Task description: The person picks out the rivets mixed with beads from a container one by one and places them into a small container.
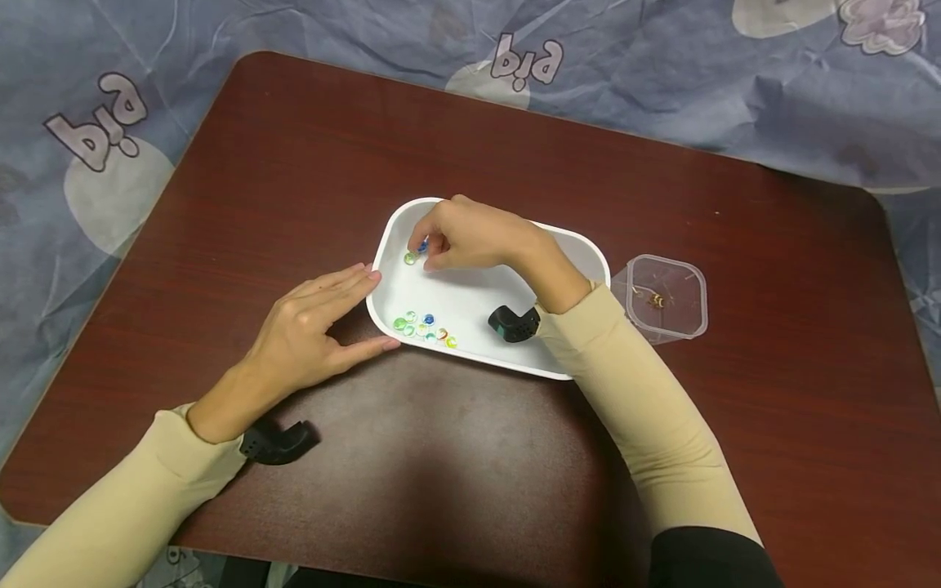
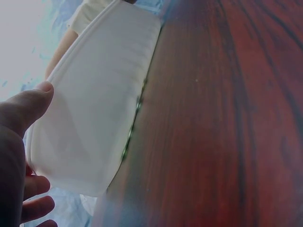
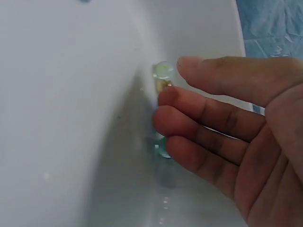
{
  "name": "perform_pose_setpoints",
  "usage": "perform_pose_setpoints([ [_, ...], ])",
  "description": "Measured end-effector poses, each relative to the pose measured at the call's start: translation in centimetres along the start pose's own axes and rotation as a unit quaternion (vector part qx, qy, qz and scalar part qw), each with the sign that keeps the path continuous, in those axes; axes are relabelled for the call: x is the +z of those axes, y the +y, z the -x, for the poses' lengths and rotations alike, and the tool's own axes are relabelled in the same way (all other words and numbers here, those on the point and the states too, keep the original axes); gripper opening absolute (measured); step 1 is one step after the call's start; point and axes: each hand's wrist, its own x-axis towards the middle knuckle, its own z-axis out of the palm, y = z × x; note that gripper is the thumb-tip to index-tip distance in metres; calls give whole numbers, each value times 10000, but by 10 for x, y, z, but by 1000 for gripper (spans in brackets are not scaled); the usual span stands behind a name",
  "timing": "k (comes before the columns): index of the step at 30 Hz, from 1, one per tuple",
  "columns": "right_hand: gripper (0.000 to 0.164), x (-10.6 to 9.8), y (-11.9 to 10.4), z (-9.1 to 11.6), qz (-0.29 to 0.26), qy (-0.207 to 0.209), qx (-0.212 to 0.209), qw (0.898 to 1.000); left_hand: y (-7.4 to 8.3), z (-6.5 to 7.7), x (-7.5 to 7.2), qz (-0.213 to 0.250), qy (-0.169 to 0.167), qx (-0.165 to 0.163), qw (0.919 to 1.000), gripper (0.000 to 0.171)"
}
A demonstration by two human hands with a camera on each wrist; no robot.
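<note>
A white tray lies on the brown table with several glass marbles gathered along its near left side. More marbles, one greenish and some blue, sit by its far left corner. My right hand reaches into that corner with bent fingers. In the right wrist view, its thumb stands apart from the fingers, which touch or nearly touch marbles along the tray wall; nothing is visibly gripped. My left hand rests against the tray's left end, thumb at the rim, fingers extended.
Right of the tray stands a clear plastic box with small gold-and-brown items in it, partly behind the right forearm. Black wrist cameras jut from both sleeves. A patterned blue cloth hangs beyond the table's far edge.
</note>
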Motion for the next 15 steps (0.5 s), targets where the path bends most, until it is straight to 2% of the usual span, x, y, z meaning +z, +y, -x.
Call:
perform_pose_setpoints([
  [8, 27, 6, -1, -7, 226, -56, 238, 9994, -1, 0, 0, 2, -27, -15, 10000, 76],
  [15, 29, 10, -1, -10, 304, -35, 175, 9994, -1, 1, 0, -17, 33, 17, 10000, 76],
])
